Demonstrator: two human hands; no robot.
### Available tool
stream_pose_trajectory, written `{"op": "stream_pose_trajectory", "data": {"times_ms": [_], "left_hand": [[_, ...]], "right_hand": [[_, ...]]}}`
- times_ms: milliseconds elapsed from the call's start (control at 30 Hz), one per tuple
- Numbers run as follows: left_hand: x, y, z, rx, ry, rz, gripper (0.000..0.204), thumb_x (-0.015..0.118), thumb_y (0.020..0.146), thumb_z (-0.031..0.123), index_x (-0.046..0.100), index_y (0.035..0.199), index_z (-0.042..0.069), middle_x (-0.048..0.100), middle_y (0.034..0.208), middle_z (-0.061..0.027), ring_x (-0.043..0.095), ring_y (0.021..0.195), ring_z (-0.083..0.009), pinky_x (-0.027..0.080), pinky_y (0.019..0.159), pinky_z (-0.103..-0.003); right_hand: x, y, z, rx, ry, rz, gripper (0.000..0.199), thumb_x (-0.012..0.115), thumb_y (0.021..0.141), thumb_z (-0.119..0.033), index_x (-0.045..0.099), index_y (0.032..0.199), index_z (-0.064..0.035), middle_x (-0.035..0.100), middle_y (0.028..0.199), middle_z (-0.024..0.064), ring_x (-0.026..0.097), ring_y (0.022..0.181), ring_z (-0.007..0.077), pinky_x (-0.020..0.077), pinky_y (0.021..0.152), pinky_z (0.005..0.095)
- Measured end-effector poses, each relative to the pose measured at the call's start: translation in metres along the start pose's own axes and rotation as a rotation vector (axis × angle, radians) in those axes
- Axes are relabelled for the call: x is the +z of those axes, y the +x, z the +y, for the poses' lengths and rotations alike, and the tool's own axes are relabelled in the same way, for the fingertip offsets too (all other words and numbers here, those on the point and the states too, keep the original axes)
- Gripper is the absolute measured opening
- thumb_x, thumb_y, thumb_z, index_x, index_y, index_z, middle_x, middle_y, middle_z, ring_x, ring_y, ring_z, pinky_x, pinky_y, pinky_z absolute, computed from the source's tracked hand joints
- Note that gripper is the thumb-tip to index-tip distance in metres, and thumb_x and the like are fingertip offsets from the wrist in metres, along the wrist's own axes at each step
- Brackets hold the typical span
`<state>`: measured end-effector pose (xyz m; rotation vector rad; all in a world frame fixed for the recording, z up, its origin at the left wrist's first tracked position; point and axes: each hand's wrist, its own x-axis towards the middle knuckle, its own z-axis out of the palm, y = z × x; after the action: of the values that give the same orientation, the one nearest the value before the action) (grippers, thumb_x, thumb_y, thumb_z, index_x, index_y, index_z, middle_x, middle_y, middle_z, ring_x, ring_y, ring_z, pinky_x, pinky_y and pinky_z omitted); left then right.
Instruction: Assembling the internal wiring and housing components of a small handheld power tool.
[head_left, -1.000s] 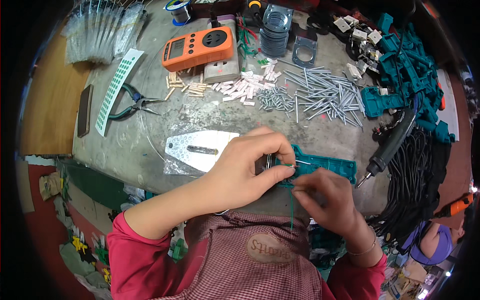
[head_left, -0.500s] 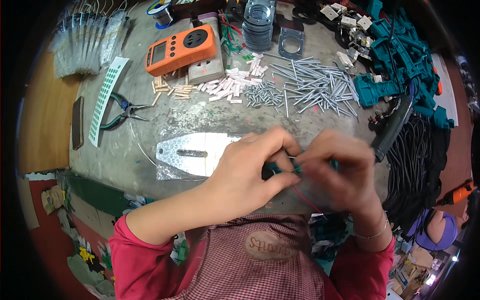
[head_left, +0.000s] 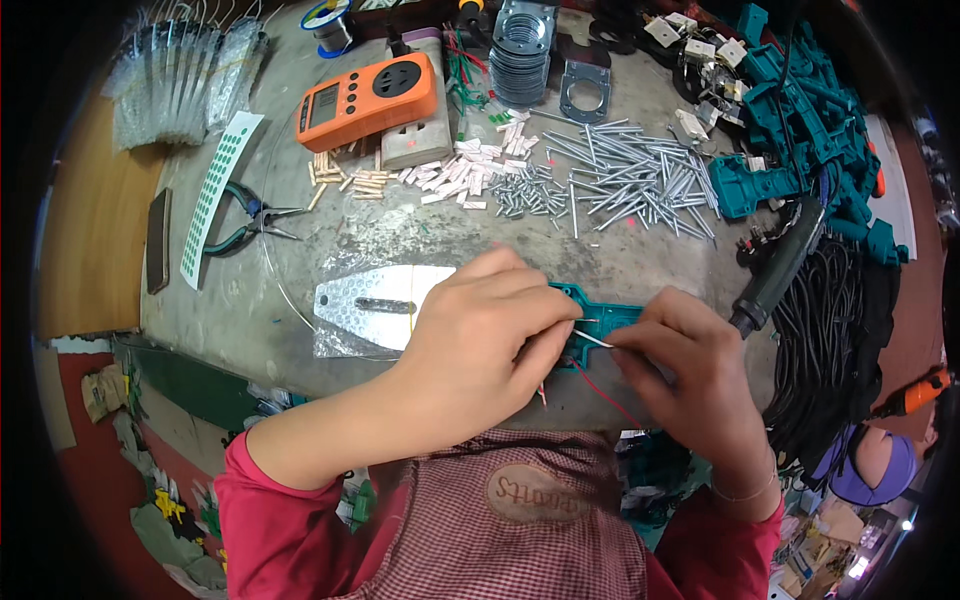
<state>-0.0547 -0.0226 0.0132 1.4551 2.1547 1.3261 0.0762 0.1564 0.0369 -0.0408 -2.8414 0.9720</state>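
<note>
Working at the near edge of the grey, scuffed table, the person has both hands on a teal plastic tool-housing half. It lies flat on the table, just right of a clear plastic bag with a shiny patterned card. The left hand covers the housing's left part, its fingers curled down on it. The right hand sits at the housing's right end, its fingers pinched narrow on a thin white wire that runs into the shell. A red wire trails from the housing toward the person's chest, loose at its near end as far as can be seen.

Judging from this, the wiring is partway through: the white lead is being seated, the red one looks unplaced, and the shell lies open with no matching half on it.

Beyond the housing, a heap of long grey metal pins and small white sleeves lies unused. Farther back an orange meter rests, and a pile of teal housing parts waits right of the pins.
</note>
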Motion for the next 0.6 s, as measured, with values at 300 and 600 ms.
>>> {"op": "stream_pose_trajectory", "data": {"times_ms": [300,600], "left_hand": [[0.002,0.006,0.004,0.048,0.100,-0.053,0.019,0.075,0.071,0.002,0.068,0.088,0.003,0.065,0.081,-0.0082,0.063,0.079,-0.0289,0.048,0.073,-0.038],[0.009,0.004,0.000,0.181,0.104,0.040,0.020,0.076,0.069,0.003,0.067,0.086,0.005,0.063,0.077,-0.0076,0.062,0.076,-0.0273,0.047,0.073,-0.038]], "right_hand": [[0.010,0.004,-0.004,-0.254,-0.166,0.257,0.024,0.075,0.072,0.002,0.069,0.095,-0.0046,0.056,0.077,0.0067,0.060,0.065,0.0231,0.0488,0.054,0.0325],[0.012,0.007,0.005,0.277,0.722,-0.066,0.003,0.061,0.088,-0.003,0.059,0.089,-0.0035,0.055,0.070,0.0050,0.049,0.051,0.0122,0.0367,0.045,0.0261]]}}
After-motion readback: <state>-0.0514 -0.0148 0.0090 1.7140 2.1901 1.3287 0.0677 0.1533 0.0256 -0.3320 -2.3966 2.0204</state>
